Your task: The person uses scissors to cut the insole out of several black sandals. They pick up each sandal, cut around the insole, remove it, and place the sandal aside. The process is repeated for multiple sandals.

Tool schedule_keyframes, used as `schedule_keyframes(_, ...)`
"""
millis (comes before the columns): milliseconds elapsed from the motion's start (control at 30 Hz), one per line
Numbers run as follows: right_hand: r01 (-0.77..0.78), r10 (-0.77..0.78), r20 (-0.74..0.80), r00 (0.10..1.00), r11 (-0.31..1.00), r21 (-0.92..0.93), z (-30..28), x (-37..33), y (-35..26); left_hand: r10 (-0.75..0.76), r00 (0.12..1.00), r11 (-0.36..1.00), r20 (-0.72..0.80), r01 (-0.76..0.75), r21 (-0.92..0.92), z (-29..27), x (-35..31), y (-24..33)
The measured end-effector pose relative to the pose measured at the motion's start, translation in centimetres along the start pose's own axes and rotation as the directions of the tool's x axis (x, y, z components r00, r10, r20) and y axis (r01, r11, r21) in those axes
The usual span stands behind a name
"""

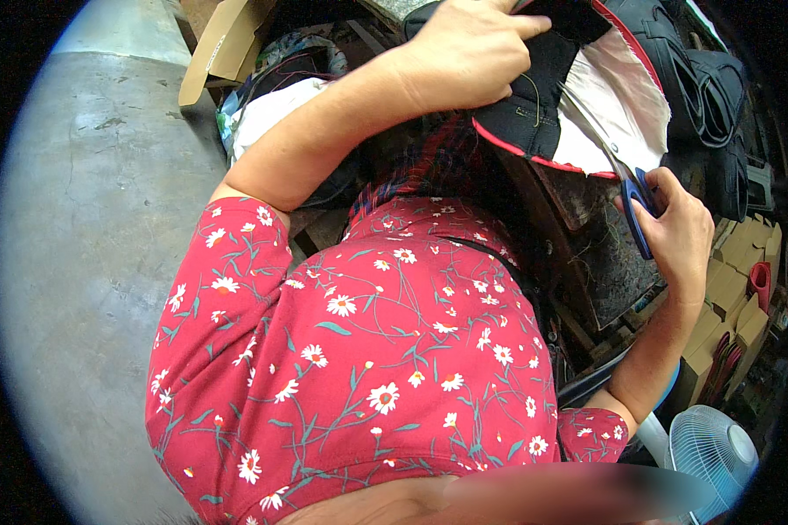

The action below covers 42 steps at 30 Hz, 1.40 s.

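At the top of the head view lies a sewn fabric piece (617, 114), black on its left part and white on its right, with red edging along its rim. A loose thread shows on the black part. My left hand (477, 52) grips its far left side, the index finger stretched across the black cloth. In my right hand (681, 223) is a pair of scissors (636, 210) with blue handles, my fingers closed round them. Their blades point up and left over the white cloth. Whether the blades touch the cloth, I cannot tell.
A dark worktop (622, 271) lies under the fabric. Folded black items (696, 96) are piled to its right. Cardboard boxes (731, 289) and a fan (714, 455) stand at the lower right. An open carton (223, 48) and a white bag (276, 114) are at the upper left.
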State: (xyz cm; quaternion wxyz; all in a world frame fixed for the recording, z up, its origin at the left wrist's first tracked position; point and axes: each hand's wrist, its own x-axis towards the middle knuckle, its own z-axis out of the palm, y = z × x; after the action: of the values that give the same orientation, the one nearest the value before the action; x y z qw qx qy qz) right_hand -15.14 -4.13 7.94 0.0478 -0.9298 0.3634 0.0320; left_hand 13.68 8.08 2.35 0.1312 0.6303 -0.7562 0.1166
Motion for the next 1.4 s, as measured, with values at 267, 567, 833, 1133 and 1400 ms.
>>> schedule_keyframes(267,0.020,-0.017,-0.052,0.998,0.998,0.057,-1.5,-0.9,-0.5,0.006,0.979,1.000,-0.202,-0.003,0.016,2.0,-0.3,0.4)
schedule_keyframes(567,0.189,-0.190,-0.024,0.982,0.982,-0.030,-1.2,1.0,-2.3,0.000,0.972,0.982,-0.235,-0.045,-0.185,1.4,-0.4,-1.4)
schedule_keyframes(833,0.293,-0.297,-0.008,0.955,0.944,-0.154,0.1,1.8,-4.9,0.033,0.970,0.977,-0.240,-0.082,-0.196,1.1,-0.2,-1.6)
schedule_keyframes(1133,0.353,-0.363,-0.021,0.932,0.917,-0.185,0.0,0.5,-4.0,-0.076,0.934,0.967,-0.349,-0.017,-0.256,1.2,0.4,-1.7)
schedule_keyframes(1400,-0.179,0.168,0.062,0.984,0.925,0.336,1.1,-2.3,2.7,0.291,0.955,0.923,-0.065,-0.298,-0.243,-1.5,-3.1,3.1)
